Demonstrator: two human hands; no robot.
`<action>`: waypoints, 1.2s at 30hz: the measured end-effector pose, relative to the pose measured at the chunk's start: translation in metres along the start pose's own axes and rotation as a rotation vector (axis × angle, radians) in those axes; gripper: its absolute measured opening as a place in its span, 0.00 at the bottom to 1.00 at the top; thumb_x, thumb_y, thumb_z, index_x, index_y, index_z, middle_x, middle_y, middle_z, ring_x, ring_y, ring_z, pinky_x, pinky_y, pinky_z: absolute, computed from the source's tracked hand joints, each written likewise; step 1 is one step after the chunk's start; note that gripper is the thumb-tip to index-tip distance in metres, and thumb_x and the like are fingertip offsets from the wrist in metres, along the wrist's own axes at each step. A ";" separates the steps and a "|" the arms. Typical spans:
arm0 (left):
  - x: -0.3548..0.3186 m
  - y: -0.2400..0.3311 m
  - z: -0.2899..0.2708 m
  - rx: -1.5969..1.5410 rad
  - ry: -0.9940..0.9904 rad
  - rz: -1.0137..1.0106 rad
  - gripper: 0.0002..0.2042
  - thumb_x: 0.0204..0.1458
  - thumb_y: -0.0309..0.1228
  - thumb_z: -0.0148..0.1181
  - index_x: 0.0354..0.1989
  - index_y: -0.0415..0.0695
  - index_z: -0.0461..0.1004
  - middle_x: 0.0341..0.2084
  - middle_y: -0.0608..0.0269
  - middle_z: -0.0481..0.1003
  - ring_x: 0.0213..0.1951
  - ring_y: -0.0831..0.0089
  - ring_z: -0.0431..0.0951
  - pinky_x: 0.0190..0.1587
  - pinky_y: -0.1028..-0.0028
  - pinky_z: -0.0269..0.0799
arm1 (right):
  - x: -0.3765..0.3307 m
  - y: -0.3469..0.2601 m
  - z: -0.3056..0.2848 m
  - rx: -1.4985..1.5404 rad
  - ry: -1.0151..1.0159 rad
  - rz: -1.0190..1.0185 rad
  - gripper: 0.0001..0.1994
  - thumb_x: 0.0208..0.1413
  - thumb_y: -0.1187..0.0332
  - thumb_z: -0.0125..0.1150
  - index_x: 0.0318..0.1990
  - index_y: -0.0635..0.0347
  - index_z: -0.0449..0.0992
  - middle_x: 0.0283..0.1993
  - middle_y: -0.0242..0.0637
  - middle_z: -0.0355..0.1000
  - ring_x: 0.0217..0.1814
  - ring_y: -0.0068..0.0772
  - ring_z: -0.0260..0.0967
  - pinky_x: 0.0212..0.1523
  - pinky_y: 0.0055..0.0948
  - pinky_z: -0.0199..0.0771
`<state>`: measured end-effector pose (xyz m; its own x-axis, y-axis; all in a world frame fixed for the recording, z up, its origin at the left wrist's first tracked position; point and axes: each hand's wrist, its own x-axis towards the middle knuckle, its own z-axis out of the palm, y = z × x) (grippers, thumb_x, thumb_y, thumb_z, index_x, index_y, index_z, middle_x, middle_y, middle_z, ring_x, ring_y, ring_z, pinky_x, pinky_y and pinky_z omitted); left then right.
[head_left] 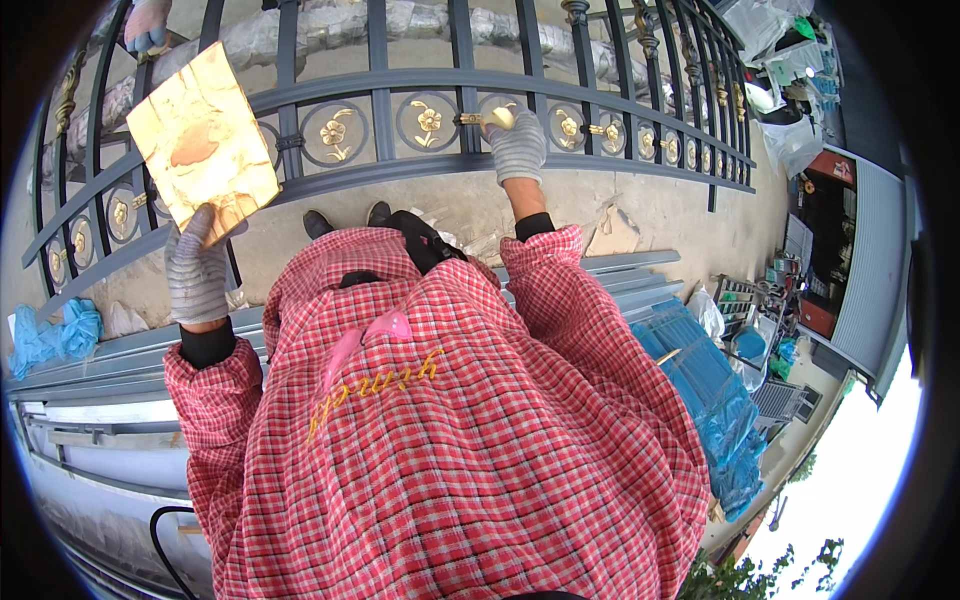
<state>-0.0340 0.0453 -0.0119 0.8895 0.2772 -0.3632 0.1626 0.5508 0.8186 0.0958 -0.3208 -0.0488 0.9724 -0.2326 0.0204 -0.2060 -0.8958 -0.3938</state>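
Against the gate, left hand fingers clamp gold-smeared card; right hand fingers clamp brush.

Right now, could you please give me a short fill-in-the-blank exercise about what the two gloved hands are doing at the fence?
1. The left hand holds a flat board smeared with ____ paint.
2. The right hand holds a small brush against a ____ ornament on the grey fence.
3. Both hands wear striped ____.

Missing words: gold; flower; gloves

Narrow gaps between grey fence bars, ring ornaments filling the band; bare concrete ground behind.
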 end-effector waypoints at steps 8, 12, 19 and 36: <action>-0.025 -0.007 0.027 -0.060 0.147 0.034 0.25 0.41 0.30 0.60 0.47 0.33 0.61 0.39 0.56 0.70 0.39 0.69 0.73 0.36 0.74 0.73 | 0.048 0.014 0.015 -0.166 -0.036 -0.164 0.15 0.35 0.64 0.63 0.34 0.56 0.74 0.34 0.43 0.71 0.36 0.45 0.68 0.38 0.36 0.67; -0.047 -0.010 0.006 -0.083 0.192 0.072 0.24 0.41 0.30 0.59 0.47 0.34 0.60 0.39 0.56 0.70 0.39 0.68 0.73 0.36 0.75 0.73 | 0.031 0.012 0.004 -0.048 0.062 -0.247 0.13 0.36 0.64 0.62 0.33 0.55 0.74 0.32 0.43 0.71 0.36 0.44 0.68 0.37 0.36 0.68; -0.067 -0.002 0.015 -0.078 0.269 0.091 0.24 0.42 0.30 0.59 0.47 0.34 0.61 0.40 0.55 0.69 0.41 0.66 0.72 0.38 0.73 0.73 | 0.037 0.012 0.013 -0.114 -0.029 -0.246 0.12 0.38 0.64 0.60 0.31 0.60 0.73 0.32 0.45 0.70 0.37 0.45 0.68 0.36 0.36 0.68; -0.071 0.041 0.006 -0.026 0.273 -0.004 0.24 0.39 0.28 0.61 0.46 0.33 0.62 0.38 0.56 0.70 0.37 0.67 0.74 0.35 0.72 0.74 | -0.026 -0.033 0.013 0.501 -0.164 -0.064 0.19 0.31 0.66 0.67 0.33 0.65 0.71 0.28 0.42 0.70 0.29 0.35 0.68 0.32 0.28 0.67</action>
<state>-0.0879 0.0431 0.0504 0.7404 0.4753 -0.4754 0.1515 0.5710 0.8068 0.0789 -0.2801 -0.0485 0.9940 -0.0849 -0.0695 -0.1069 -0.6061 -0.7881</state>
